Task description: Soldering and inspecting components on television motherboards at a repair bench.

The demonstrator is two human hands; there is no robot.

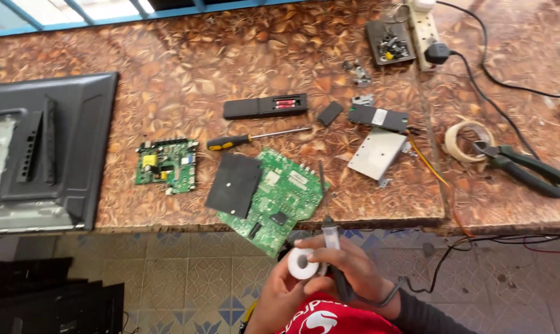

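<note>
White solder spool [303, 263] sits low centre of the view, off the bench edge, above the floor tiles and close to the body. Left hand [280, 291] cups it from below, fingers curled around the rim, thumb hidden so exact pinch unclear. Right hand [348, 272] wraps a soldering iron [330, 238] by its dark handle, fingers closed around it, one finger lying across the spool's face; the tip points up toward the large green circuit board [280, 198]. Spool looks light and rigid, smooth plastic so probably a bit slippery; best gripped across the flanges, not the wound wire, which would be soft and kink easily. Iron: hold the handle only, metal end is likely hot; its cord trails off right. The board overhangs the bench edge, a black square pad [233, 184] lying on its left part; thin, stiff, fragile, take by the edges. Further out: smaller green board [167, 165], yellow-handled screwdriver [249, 140], opened black remote [265, 106], metal shield plate [377, 153], tape roll [468, 141], green-handled pliers [521, 167], power strip [423, 28] top right. Bench [169, 49] is brown leaf-patterned laminate, hard and flat. A TV back shell [45, 148] lies at left. Patterned tile floor [187, 272] below, cables on it at right.
</note>
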